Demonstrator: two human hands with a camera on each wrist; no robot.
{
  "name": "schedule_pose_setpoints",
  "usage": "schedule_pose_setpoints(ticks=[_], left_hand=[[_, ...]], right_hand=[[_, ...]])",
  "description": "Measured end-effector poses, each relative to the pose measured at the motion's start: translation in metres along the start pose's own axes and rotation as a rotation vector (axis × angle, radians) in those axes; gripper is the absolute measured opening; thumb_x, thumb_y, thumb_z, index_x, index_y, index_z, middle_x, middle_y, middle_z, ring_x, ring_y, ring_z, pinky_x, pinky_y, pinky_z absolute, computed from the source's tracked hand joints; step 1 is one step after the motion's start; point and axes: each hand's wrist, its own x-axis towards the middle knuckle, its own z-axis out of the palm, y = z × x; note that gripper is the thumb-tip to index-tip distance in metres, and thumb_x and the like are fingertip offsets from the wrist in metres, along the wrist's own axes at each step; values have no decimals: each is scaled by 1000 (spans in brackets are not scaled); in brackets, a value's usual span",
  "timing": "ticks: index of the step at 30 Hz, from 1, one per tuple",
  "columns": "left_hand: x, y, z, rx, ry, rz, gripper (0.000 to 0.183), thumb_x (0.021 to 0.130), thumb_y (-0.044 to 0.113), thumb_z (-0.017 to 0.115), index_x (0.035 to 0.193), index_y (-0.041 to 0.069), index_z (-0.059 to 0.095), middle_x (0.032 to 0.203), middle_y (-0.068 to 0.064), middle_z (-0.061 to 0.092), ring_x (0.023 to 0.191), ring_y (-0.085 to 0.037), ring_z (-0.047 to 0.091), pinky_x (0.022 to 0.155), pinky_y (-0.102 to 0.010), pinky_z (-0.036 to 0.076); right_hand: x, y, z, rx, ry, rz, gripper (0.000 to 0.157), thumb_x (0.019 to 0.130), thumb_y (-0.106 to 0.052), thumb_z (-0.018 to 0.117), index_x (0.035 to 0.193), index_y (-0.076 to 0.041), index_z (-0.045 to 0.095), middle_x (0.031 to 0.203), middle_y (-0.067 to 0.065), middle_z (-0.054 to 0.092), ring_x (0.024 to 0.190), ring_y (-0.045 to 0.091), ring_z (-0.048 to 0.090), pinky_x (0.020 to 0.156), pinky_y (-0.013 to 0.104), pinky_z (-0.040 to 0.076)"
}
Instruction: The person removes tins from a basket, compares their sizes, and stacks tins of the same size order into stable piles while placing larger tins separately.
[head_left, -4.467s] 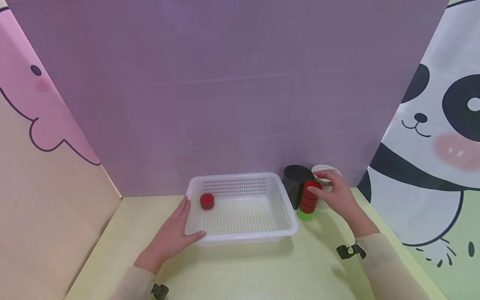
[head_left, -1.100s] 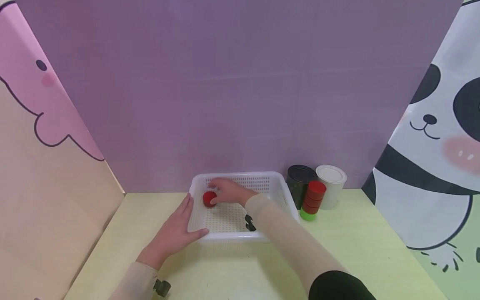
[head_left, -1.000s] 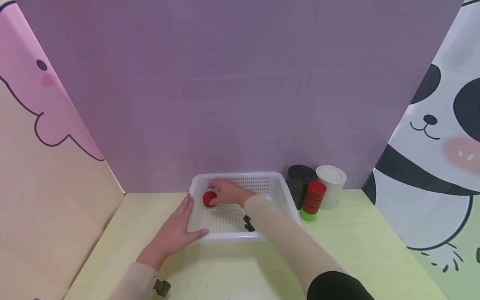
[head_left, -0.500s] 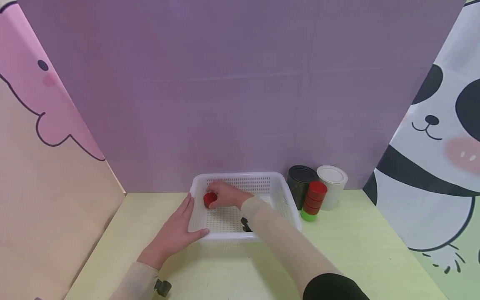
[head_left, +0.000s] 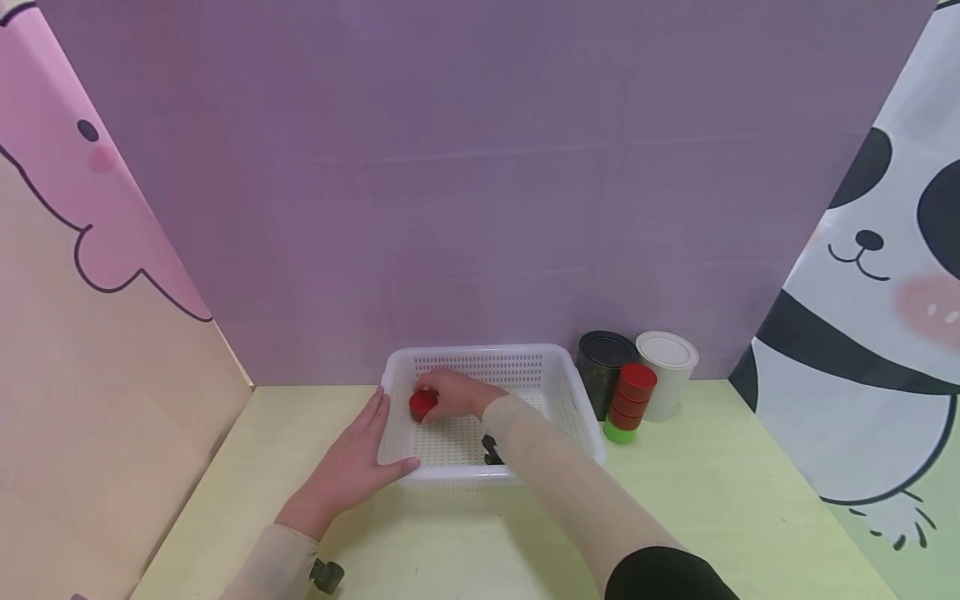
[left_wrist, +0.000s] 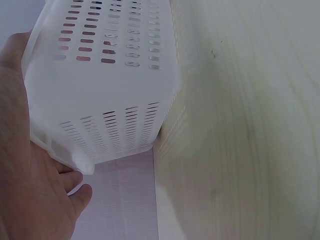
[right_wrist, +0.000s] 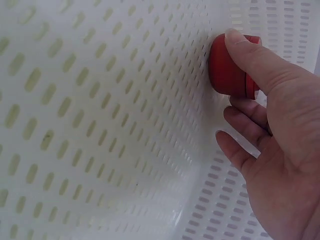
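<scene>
A white perforated basket (head_left: 491, 472) stands on the table against the purple backdrop. Spread around its front left corner, my left hand (head_left: 347, 462) rests on the rim, thumb along the front and fingers along the left side. In the left wrist view, that hand (left_wrist: 32, 185) is at the outer edge of the basket. My right hand (head_left: 456, 395) reaches inside and pinches a small round red container (head_left: 423, 405). The right wrist view shows the thumb on the red container (right_wrist: 227, 67) near the perforated wall; the far fingers are partly hidden behind it.
Right of the basket, a stack of several round red containers (head_left: 632, 396) sits on a green one (head_left: 619, 433). Behind it stand a black lidded can (head_left: 600, 375) and a white lidded can (head_left: 670, 375). The pale table (head_left: 712, 500) ends at a panda-printed wall (head_left: 862, 358).
My right hand has come from the stack at right into the basket, and its fingers have closed around the red container, which has shifted slightly. The left hand has stayed on the rim.
</scene>
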Motion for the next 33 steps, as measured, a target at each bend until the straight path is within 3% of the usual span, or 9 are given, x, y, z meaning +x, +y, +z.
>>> schedule_pose_setpoints(ticks=[11, 16, 26, 33], left_hand=[[0, -1, 2, 3, -5, -9, 127, 93, 84, 65, 176, 2, 13, 186, -13, 6, 168, -39, 21, 130, -57, 33], [0, -1, 1, -8, 0, -1, 127, 94, 82, 67, 176, 1, 13, 186, -13, 6, 168, -38, 20, 131, -57, 32], [0, -1, 1, 4, 4, 7, 126, 95, 81, 67, 175, 0, 14, 186, -15, 6, 168, -39, 20, 131, -57, 32], [0, 0, 1, 2, 15, 12, 126, 95, 79, 69, 175, -2, 15, 185, -18, 8, 168, -40, 21, 130, -58, 32]], right_hand=[[-2, 5, 4, 89, -28, 85, 49, 90, -20, 96, 132, -16, 73, 115, -9, 70, 107, 11, 64, 97, 26, 57], [1, 10, 5, 97, -28, 112, 48, 90, -24, 95, 131, -19, 72, 114, -10, 69, 106, 11, 64, 94, 25, 57], [2, 9, 3, 133, -8, 82, 45, 91, -24, 93, 130, -17, 71, 112, -9, 69, 105, 12, 65, 93, 27, 57], [-3, 2, -9, 188, 9, 23, 54, 95, -23, 89, 142, -7, 68, 132, 11, 72, 111, 17, 64, 98, 31, 58]])
